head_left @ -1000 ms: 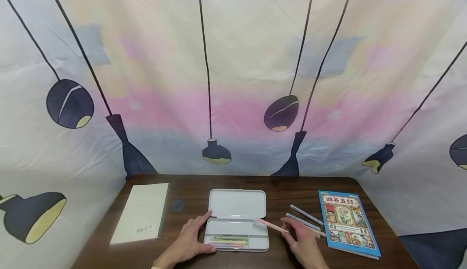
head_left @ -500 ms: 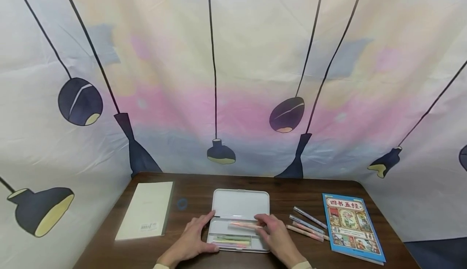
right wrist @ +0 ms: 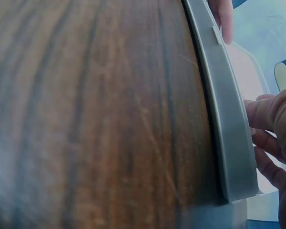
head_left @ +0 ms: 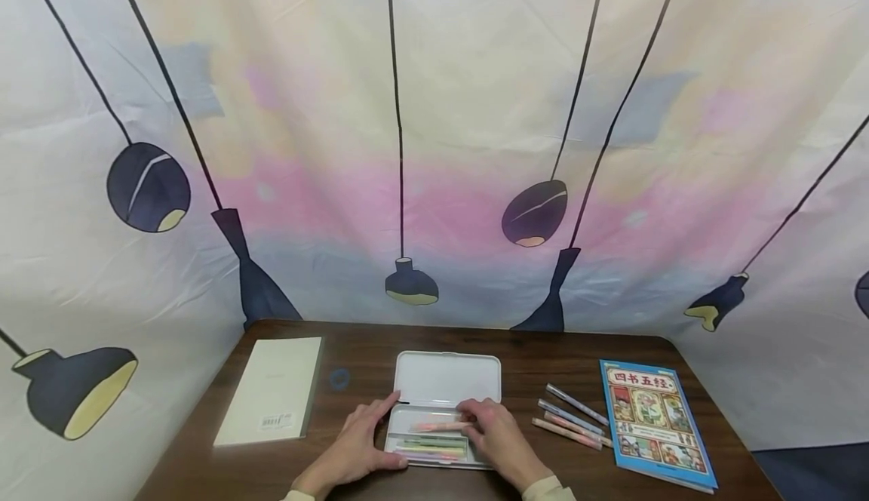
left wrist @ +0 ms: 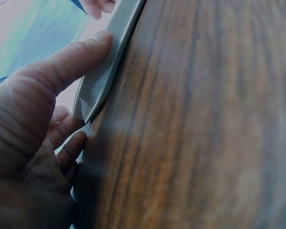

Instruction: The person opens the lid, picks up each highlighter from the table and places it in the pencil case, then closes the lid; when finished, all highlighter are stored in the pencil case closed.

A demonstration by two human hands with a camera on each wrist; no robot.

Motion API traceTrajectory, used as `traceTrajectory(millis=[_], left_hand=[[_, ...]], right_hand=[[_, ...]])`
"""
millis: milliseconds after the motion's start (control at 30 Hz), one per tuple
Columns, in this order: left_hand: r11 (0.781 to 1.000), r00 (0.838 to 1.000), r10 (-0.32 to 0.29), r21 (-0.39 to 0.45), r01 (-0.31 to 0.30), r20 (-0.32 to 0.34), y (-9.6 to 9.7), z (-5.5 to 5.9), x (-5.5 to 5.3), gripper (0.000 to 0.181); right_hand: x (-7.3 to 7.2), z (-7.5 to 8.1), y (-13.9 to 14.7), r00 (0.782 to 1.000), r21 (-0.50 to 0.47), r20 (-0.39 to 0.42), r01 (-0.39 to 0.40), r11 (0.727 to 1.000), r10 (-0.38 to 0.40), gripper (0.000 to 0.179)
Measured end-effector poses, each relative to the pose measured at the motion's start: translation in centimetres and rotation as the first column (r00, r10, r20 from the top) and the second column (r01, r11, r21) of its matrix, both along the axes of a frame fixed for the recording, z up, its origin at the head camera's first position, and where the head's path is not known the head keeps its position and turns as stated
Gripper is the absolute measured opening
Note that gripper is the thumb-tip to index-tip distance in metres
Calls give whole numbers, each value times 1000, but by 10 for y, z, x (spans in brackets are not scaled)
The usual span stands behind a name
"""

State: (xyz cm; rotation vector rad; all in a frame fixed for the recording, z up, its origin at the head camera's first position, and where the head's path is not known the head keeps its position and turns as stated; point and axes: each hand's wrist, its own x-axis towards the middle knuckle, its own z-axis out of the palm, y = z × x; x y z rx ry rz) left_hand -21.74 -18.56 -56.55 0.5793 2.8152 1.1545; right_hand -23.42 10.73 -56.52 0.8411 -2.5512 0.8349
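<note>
Left hand (head_left: 356,441) braces the open pencil case (head_left: 444,380) at its left edge, thumb up by the hinge, fingers wrapped round the tray's near-left corner, prob. so the tin won't skate on the worktop (head_left: 543,346). Left wrist view backs that: thumb pressed on the lid rim, fingers tucked beside the tray.

Right hand (head_left: 495,437) sits over the tray's right half, fingertips pinching the end of a pink pen (head_left: 437,426), which lies flat across the tray, roughly parallel w/ the yellow-green and pink pens (head_left: 431,447) already bedded nearer the person. Grip looks light, but the right wrist view shows only curled fingers beside the case wall, so can't be sure.

Three more pens (head_left: 570,422) wait on the worktop just right of the case, fanned out, within easy reach; colourful book (head_left: 652,418) beyond them, pale notebook (head_left: 271,391) far left.

Vs half a sec ago: pink pen lower and further left, down into the tray; right hand followed it inward. Left hand unchanged.
</note>
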Motion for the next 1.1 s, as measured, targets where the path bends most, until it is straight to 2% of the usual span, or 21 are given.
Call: traceTrajectory(millis=[233,400,633,767,933,1100], left_hand=[[1000,1000,-1,8,1,14,0,1,0,111],[1000,1000,4,2,-4,3,-1,-1,0,112],[1000,1000,4,-10,-4,4,-1,-3,-2,112],[1000,1000,1,-11,-1,11,-1,-3,-2,112],[1000,1000,-6,-15,6,11,-1,-3,-1,110],[1000,1000,-8,-11,8,13,-1,-2,-2,111]], right_hand=[[-4,2,1,999,3,49,-21,1000,21,23],[-4,2,3,996,-8,76,-36,999,37,20],[-7,-2,4,997,-24,27,-74,997,75,22],[-7,-4,5,997,-33,31,-67,997,68,22],[-4,-7,7,998,-103,45,-43,994,48,26],[3,-11,12,1000,-195,-12,2,981,-4,32]])
